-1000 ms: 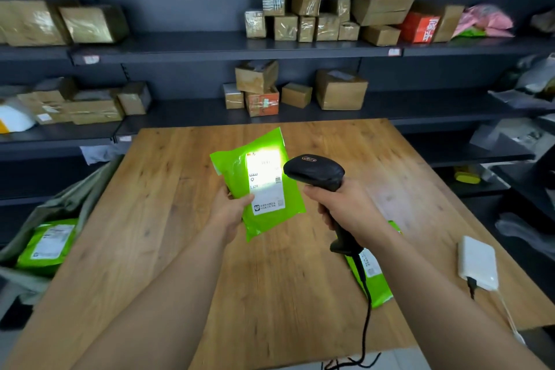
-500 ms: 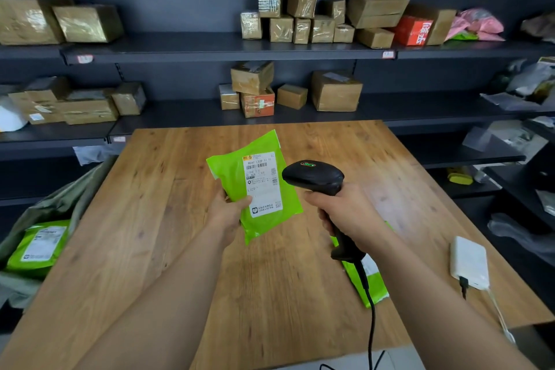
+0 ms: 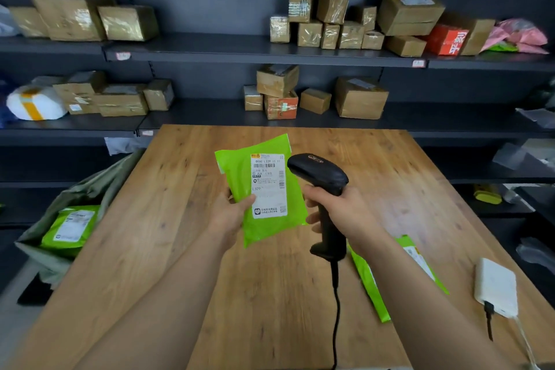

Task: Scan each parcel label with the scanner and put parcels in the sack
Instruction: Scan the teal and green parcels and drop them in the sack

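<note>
Wood grain up close: the light-brown wooden table (image 3: pixel 168 249) runs away under both bare forearms. Near its right edge lies a white rectangular power bank (image 3: pixel 497 291) with a dark plug in its near end. Beside it a flat green plastic parcel (image 3: pixel 369 282) rests on the table, partly under the right arm.

Further out, the right hand (image 3: pixel 339 210) wraps its fingers round the grip of the black handheld scanner (image 3: pixel 318 171), whose black cable (image 3: pixel 335 309) hangs down. The scanner's head sits just beside the white printed label (image 3: pixel 268 186). The left hand (image 3: pixel 231 213) pinches the held green mailer parcel (image 3: pixel 264 231) at its lower left, thumb on the front, above the table.

Left of the table gapes a grey-green fabric sack (image 3: pixel 87 189) with a green labelled parcel (image 3: pixel 70 227) inside. Beyond, dark metal shelves (image 3: pixel 210 48) carry taped brown cardboard boxes (image 3: pixel 360 97).
</note>
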